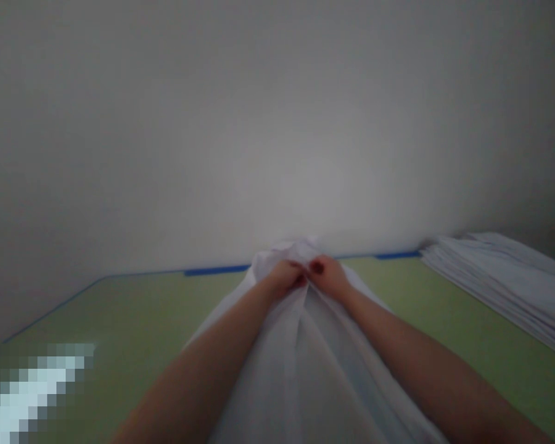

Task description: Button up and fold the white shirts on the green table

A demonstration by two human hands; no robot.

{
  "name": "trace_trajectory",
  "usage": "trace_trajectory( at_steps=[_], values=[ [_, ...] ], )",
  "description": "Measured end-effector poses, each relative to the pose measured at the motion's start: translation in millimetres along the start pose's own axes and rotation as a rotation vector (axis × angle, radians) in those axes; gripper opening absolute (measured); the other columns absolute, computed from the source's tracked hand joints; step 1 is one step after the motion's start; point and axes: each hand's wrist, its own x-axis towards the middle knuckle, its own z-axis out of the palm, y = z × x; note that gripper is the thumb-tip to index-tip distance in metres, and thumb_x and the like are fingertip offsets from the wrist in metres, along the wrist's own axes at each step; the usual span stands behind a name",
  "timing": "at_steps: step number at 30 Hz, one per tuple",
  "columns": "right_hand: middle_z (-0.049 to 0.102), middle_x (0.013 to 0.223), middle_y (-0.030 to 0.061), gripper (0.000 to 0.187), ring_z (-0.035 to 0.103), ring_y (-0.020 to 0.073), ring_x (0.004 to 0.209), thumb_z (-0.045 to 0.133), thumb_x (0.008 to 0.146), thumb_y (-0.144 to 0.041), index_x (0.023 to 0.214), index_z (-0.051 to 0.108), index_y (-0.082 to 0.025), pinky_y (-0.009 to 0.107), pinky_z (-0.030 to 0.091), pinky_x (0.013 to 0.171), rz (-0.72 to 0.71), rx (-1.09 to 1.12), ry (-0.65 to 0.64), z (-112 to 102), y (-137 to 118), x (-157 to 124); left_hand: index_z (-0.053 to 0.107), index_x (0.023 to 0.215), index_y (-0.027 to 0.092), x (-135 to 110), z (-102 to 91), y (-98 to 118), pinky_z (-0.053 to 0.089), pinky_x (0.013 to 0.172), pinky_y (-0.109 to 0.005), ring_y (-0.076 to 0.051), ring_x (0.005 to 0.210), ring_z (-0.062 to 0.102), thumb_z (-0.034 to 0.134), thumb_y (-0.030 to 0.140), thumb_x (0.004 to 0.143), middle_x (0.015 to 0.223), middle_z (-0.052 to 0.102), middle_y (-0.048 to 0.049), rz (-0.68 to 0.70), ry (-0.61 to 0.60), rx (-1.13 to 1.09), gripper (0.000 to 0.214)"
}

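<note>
Left hand (287, 275) and right hand (329, 275) met almost side by side, fingers curled in a pinch on the white cloth (280, 370); exact fingertip contact too blurred to make out. Cloth lay over the middle of the table (143, 314), pinched place toward the far edge, both arms extended to it. Grips so close together probably kept the fabric gathered at one spot, with the near length drawn fairly straight. From there it fanned toward the wearer like a tent, ridged by long folds, seemingly thin and soft; a crumpled part stood up behind the knuckles. Tabletop was flat, green, with a blue strip (217, 270) along its back edge, close to a plain grey wall (277, 123). At right, a stack of white sheets (513, 271), flat, edges layered, likely kept aside to leave the arms room.
</note>
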Motion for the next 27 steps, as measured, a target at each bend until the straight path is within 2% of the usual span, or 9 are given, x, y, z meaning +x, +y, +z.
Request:
trace_trajectory(
  at_steps=[5, 12, 18, 21, 24, 27],
  values=[
    [0.067, 0.068, 0.0034, 0.03, 0.056, 0.0121, 0.062, 0.052, 0.081, -0.042, 0.073, 0.07, -0.018, 0.022, 0.033, 0.058, -0.008, -0.114, -0.12, -2, -3, -1, 0.055, 0.068, 0.014, 4, 1.6, -5, 0.048, 0.054, -0.022, -0.008, 0.051, 0.053, 0.052, 0.009, 0.075, 0.06, 0.054, 0.0016, 0.028, 0.031, 0.1, 0.009],
    [0.069, 0.073, 0.0051, 0.029, 0.059, 0.014, 0.066, 0.053, 0.08, -0.041, 0.078, 0.072, -0.019, 0.022, 0.033, 0.058, 0.016, -0.162, -0.123, -2, -7, -2, 0.059, 0.068, 0.016, 5, 0.8, -8, 0.045, 0.057, -0.022, -0.012, 0.059, 0.057, 0.052, 0.015, 0.073, 0.062, 0.06, -0.0011, 0.124, 0.082, 0.349, 0.009],
    [0.069, 0.072, 0.0044, 0.03, 0.059, 0.0135, 0.065, 0.053, 0.08, -0.041, 0.076, 0.071, -0.018, 0.022, 0.035, 0.06, 0.011, -0.082, -0.093, -1, -4, -2, 0.065, 0.07, 0.015, 0, -0.9, 4, 0.043, 0.066, -0.024, -0.017, 0.075, 0.06, 0.054, 0.016, 0.07, 0.069, 0.066, -0.0049, 0.2, 0.162, 0.575, 0.012],
    [0.068, 0.071, 0.0042, 0.032, 0.059, 0.013, 0.064, 0.054, 0.078, -0.044, 0.077, 0.071, -0.016, 0.021, 0.036, 0.058, 0.07, 0.003, -0.095, 2, 2, 1, 0.066, 0.075, 0.016, -2, 0.3, 8, 0.043, 0.068, -0.024, -0.017, 0.079, 0.06, 0.052, 0.018, 0.071, 0.074, 0.068, -0.0047, 0.269, 0.194, 0.66, 0.015],
    [0.067, 0.066, 0.0038, 0.034, 0.056, 0.0118, 0.06, 0.057, 0.075, -0.044, 0.075, 0.07, -0.013, 0.02, 0.035, 0.055, 0.119, 0.09, -0.155, 4, 9, 5, 0.067, 0.077, 0.017, -4, 2.0, 9, 0.043, 0.068, -0.023, -0.016, 0.077, 0.06, 0.051, 0.019, 0.073, 0.074, 0.068, -0.0033, 0.327, 0.183, 0.761, 0.017],
    [0.063, 0.058, 0.0021, 0.03, 0.052, 0.0101, 0.055, 0.06, 0.072, -0.041, 0.069, 0.069, -0.012, 0.019, 0.032, 0.051, 0.135, 0.111, -0.217, 6, 15, 7, 0.068, 0.077, 0.018, -5, 3.1, 8, 0.043, 0.067, -0.023, -0.016, 0.076, 0.06, 0.052, 0.02, 0.073, 0.072, 0.068, -0.0029, 0.314, 0.182, 0.803, 0.017]
  ],
)
